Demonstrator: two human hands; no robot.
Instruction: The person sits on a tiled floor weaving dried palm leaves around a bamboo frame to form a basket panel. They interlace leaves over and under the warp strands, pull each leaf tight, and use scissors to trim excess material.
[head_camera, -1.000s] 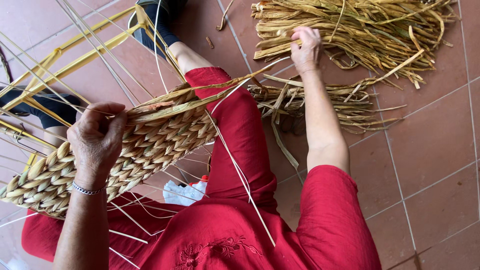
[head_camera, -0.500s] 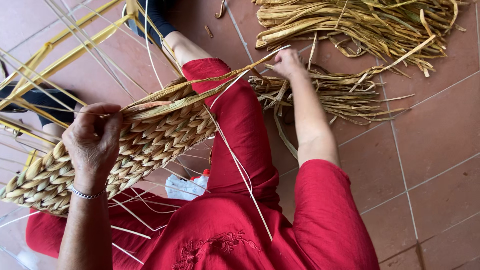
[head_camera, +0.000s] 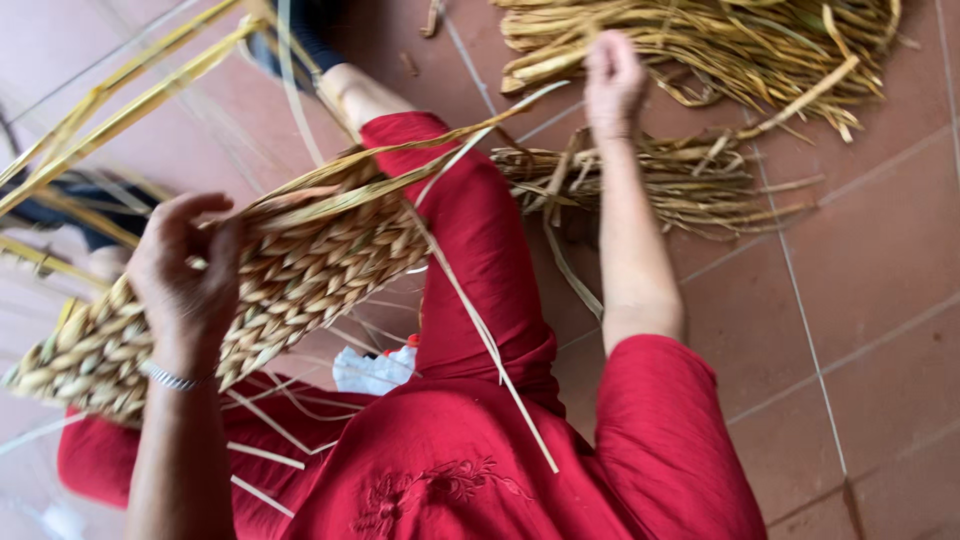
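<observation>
Your left hand (head_camera: 190, 275) curls over the rim of the half-woven straw basket (head_camera: 290, 275) on your lap at nine o'clock, while your right hand (head_camera: 612, 75) pinches dried straw from the bundle (head_camera: 690, 180) at one o'clock; a white packet (head_camera: 372, 370) lies below the basket.

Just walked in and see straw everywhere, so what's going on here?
A person in red sits on the tiled floor weaving. Their left hand grips a half-woven basket resting on their lap, loose strands sticking out of it. Their right hand reaches out to a straw pile on the floor, pinching strands there.
</observation>
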